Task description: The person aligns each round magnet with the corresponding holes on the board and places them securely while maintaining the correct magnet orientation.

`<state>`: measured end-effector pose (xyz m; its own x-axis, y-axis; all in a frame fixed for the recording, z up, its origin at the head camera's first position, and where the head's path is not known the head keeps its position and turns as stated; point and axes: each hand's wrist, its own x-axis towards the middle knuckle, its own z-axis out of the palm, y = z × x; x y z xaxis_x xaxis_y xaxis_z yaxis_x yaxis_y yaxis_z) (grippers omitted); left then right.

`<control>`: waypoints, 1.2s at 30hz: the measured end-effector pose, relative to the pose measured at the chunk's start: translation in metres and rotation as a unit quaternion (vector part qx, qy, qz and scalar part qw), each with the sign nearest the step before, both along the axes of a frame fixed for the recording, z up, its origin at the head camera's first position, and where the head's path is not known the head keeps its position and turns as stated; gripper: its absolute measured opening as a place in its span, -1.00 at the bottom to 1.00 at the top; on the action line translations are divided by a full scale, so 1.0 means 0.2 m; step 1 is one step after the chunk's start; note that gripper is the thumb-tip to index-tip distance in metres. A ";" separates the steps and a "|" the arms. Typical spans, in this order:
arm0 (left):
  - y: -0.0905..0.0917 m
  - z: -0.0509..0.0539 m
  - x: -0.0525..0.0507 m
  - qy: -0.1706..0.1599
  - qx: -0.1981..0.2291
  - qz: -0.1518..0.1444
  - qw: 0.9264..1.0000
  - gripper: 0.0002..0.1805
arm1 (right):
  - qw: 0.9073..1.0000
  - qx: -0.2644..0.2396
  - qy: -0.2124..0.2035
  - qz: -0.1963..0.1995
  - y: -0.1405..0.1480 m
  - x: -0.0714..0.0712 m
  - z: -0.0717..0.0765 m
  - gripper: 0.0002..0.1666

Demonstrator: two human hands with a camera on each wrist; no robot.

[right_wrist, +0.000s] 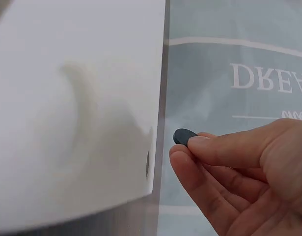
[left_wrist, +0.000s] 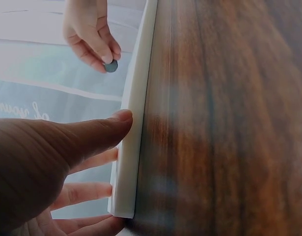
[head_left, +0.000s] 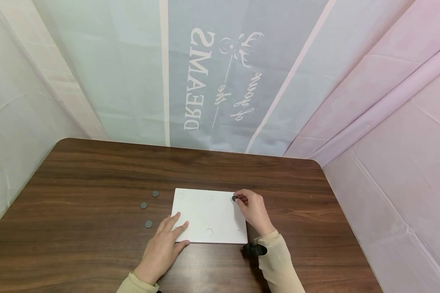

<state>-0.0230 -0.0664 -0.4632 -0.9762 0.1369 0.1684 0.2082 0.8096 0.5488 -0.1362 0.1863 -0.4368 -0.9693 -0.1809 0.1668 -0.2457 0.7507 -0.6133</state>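
Head view: disc (head_left: 234, 198) pinched by right hand (head_left: 254, 209) near board (head_left: 214, 215) corner; board touched by spread left hand (head_left: 161, 246).

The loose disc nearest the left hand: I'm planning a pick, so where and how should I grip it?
Probably pinch the disc by opposite sides of its rim, from above: it looks thin and round and lies flat on the table.

The left hand (head_left: 162, 244) lies back upward, its extended fingers spread toward the desk's (head_left: 77, 248) far edge, thumb stretched apart toward the right edge; the right hand (head_left: 254, 209), nearer that far edge, pinches with thumb and fingertips pointing toward the left edge, its sleeved forearm (head_left: 280, 264) slanting in from the near side
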 end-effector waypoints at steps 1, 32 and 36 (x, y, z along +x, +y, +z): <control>0.00 0.00 0.00 0.001 -0.001 -0.001 1.000 -0.49 | 1.000 0.000 -0.002 0.002 -0.01 0.00 0.00 -0.86; 0.00 0.00 0.00 0.001 0.000 0.001 1.000 -0.50 | 0.997 -0.002 -0.057 0.054 -0.22 -0.04 -0.01 -0.90; 0.00 -0.01 0.00 0.001 -0.001 0.001 1.000 -0.50 | 0.997 -0.004 -0.057 0.057 -0.24 -0.05 -0.01 -0.90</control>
